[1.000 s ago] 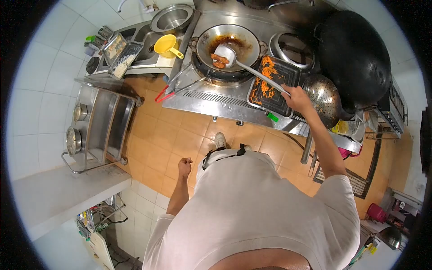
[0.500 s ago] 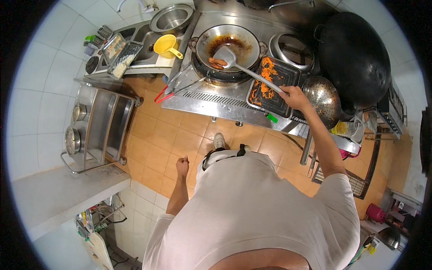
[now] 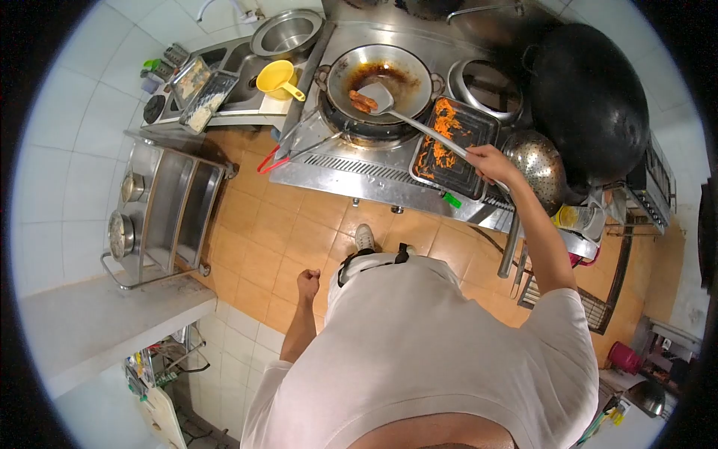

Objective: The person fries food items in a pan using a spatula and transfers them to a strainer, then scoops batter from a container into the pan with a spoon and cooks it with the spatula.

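My right hand (image 3: 493, 165) is wrapped round the long handle of a metal wok spatula (image 3: 434, 135). The spatula's blade rests inside a wok (image 3: 415, 67) on the stove, against a reddish-brown clump of food (image 3: 363, 102). Dark brown oil or sauce coats the wok's bottom. Below the handle lies a black tray (image 3: 467, 176) with orange shreds (image 3: 443, 120) scattered on it. My left hand (image 3: 308, 284) hangs over the floor by my side, fingers curled in, holding nothing that I can see.
Red-handled tongs (image 3: 271, 159) lie left of the wok. Right of the tray are a perforated ladle (image 3: 535, 168) and a big black wok (image 3: 591, 101). A yellow dipper (image 3: 277, 78) sits by the sink (image 3: 243, 63). A steel trolley (image 3: 168, 209) stands at left.
My right hand and the spatula have shifted slightly down and right, with the blade turned a little in the wok. My left hand has moved slightly down and right.
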A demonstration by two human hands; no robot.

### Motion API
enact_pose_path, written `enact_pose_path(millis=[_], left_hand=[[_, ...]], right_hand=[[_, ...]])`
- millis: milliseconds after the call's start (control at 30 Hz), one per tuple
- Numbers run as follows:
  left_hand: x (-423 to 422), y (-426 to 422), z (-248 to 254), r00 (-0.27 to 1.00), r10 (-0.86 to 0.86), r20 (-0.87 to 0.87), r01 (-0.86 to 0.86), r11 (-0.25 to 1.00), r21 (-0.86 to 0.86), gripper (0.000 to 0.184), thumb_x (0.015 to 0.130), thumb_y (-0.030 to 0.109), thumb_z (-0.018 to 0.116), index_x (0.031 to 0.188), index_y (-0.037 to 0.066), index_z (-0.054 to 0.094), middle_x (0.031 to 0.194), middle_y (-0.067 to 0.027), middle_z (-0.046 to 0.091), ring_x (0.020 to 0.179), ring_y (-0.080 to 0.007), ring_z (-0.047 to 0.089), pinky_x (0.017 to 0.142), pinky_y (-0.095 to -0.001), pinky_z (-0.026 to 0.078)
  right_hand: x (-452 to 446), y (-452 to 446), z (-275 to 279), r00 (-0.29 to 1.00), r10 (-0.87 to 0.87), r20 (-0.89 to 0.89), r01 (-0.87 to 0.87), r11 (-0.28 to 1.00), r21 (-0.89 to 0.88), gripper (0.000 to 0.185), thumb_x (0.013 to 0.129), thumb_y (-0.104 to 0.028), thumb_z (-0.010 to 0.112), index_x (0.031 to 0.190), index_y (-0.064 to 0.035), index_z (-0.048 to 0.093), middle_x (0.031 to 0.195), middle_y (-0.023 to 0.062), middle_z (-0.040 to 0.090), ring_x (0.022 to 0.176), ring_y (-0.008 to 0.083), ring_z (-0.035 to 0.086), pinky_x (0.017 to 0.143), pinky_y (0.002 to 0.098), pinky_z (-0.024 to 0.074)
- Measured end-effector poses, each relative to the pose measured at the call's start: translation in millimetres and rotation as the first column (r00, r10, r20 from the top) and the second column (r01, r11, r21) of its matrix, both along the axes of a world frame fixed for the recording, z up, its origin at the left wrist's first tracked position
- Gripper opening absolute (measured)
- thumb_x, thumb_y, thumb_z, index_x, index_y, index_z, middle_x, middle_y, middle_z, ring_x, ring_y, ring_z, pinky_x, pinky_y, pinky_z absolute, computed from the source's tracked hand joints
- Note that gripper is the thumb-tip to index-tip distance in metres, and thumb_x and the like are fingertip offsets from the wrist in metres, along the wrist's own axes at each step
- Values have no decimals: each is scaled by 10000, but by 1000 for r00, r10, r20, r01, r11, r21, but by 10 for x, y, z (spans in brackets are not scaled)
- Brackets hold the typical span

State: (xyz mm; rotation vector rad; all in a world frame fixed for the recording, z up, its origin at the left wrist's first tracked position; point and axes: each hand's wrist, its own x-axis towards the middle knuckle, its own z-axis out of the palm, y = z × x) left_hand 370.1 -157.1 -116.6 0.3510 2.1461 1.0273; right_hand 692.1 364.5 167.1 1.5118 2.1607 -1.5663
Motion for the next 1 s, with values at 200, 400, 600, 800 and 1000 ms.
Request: enact_pose_path(millis=[200,400,600,800,1000], left_hand=[[-13,68,-30,982,-129,-135,133,991,18,320,935,175,627,679,-12,580,608,-42,577,595,-113,506,565,-300,435],[-76,739,183,919,-373,-124,375,927,-7,441,966,304,575,656,-9,584,570,-69,556,550,-130,498,542,-325,425],[4,1668,465,827,-527,-194,537,844,-3,534,973,387,539,618,-11,571,537,-78,534,528,-135,477,533,-324,411],[334,2138,620,843,-531,-87,536,815,219,438,964,310,568,673,-17,571,605,-61,535,592,-146,472,583,-327,412],[521,2288,649,747,-654,-117,661,714,229,306,932,210,635,720,5,553,718,-42,528,676,-128,469,624,-308,412]], right_hand=[[569,-233,317,989,-119,-92,119,993,3,402,972,-298,548,1278,-43,598,564,11,506,391,86,451,358,280,352],[1287,-936,848,904,-426,-23,427,903,43,342,989,-241,546,1285,-80,603,577,-22,472,434,69,422,382,251,326],[2117,-1680,856,784,-619,-46,620,778,106,340,993,-255,543,1303,-129,604,578,-25,467,430,67,408,376,249,331],[2519,-2113,711,654,-757,1,745,643,177,312,985,-267,544,1249,-124,630,570,-24,455,415,67,403,373,255,329],[2630,-2182,448,625,-775,90,726,620,296,334,964,-256,571,1248,-89,622,566,15,478,444,103,459,403,286,370]])
